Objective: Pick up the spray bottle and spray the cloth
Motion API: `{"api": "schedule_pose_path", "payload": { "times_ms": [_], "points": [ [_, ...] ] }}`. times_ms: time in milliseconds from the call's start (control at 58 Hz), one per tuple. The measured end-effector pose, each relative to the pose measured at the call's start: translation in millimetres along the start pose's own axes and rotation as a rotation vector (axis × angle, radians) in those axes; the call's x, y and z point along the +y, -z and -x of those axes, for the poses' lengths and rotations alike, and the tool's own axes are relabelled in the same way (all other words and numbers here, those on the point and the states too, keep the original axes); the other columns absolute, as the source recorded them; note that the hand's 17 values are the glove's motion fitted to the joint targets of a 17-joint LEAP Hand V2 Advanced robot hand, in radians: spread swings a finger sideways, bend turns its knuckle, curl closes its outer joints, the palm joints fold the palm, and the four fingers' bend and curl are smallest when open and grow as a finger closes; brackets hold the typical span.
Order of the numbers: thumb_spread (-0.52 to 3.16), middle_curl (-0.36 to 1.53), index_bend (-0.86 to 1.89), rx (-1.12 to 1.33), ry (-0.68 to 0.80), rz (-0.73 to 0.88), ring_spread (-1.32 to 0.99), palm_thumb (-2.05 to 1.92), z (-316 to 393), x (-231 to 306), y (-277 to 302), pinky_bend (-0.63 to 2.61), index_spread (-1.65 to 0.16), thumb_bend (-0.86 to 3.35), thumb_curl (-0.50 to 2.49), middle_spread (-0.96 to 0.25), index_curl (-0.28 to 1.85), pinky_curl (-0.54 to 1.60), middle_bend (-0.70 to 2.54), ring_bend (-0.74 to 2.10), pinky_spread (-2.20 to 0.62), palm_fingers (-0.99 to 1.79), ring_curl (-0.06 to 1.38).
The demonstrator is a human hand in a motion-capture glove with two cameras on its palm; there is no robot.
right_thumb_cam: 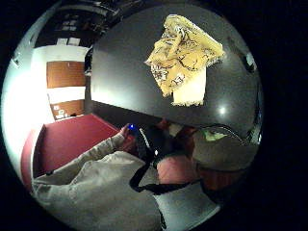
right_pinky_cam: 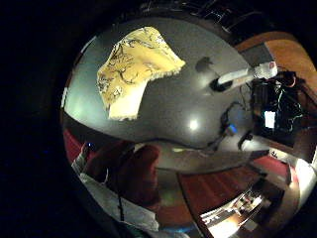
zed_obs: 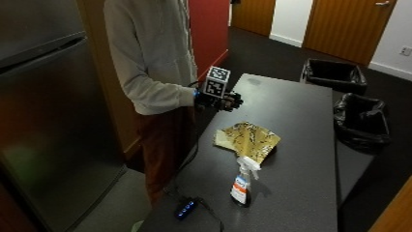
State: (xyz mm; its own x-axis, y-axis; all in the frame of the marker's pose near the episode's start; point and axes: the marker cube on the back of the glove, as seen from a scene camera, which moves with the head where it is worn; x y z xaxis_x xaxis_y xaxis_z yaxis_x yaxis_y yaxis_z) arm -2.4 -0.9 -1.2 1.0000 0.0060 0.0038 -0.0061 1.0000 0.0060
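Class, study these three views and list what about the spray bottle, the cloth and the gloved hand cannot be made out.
- Spray bottle: label print too small in the outside view; absent from the thumb side view.
- Cloth: its folds hide the underside in every view.
- Right hand: fingers partly hidden by its marker; curl unclear.

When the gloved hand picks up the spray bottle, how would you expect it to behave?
The spray bottle stands upright, tall and narrow on the table, so a sideways nudge would probably tip it. It looks like light plastic, likely stiff enough to grip by the neck.
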Motion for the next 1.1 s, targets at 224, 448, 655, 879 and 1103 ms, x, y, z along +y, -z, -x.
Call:
{"api": "schedule_pose_path", "payload": {
  "times_ms": [224,448,655,879,1103],
  "points": [
    [0.83,0.13,0.16,0.002,-0.051,-0.026,0.05,0.43,22,-6,4,0.36,-0.40,0.13,0.18,-0.01,0.13,0.17,0.19,0.20,0.18,-0.02,0.07],
    [0.94,0.19,0.16,0.012,-0.080,-0.041,0.06,0.48,38,-11,8,0.35,-0.44,0.03,0.24,-0.01,0.18,0.23,0.18,0.20,0.20,-0.04,0.12],
    [0.97,0.23,0.16,0.012,-0.101,-0.056,0.07,0.50,36,-10,8,0.33,-0.44,-0.02,0.28,-0.01,0.21,0.26,0.18,0.19,0.21,-0.05,0.14],
    [0.99,0.24,0.16,0.001,-0.125,-0.088,0.07,0.51,24,1,7,0.33,-0.44,-0.03,0.31,-0.01,0.23,0.28,0.17,0.19,0.21,-0.05,0.17],
    [0.99,0.26,0.17,-0.020,-0.162,-0.113,0.07,0.53,4,17,3,0.32,-0.44,-0.02,0.33,0.00,0.25,0.30,0.18,0.19,0.21,-0.03,0.18]
  ]
}}
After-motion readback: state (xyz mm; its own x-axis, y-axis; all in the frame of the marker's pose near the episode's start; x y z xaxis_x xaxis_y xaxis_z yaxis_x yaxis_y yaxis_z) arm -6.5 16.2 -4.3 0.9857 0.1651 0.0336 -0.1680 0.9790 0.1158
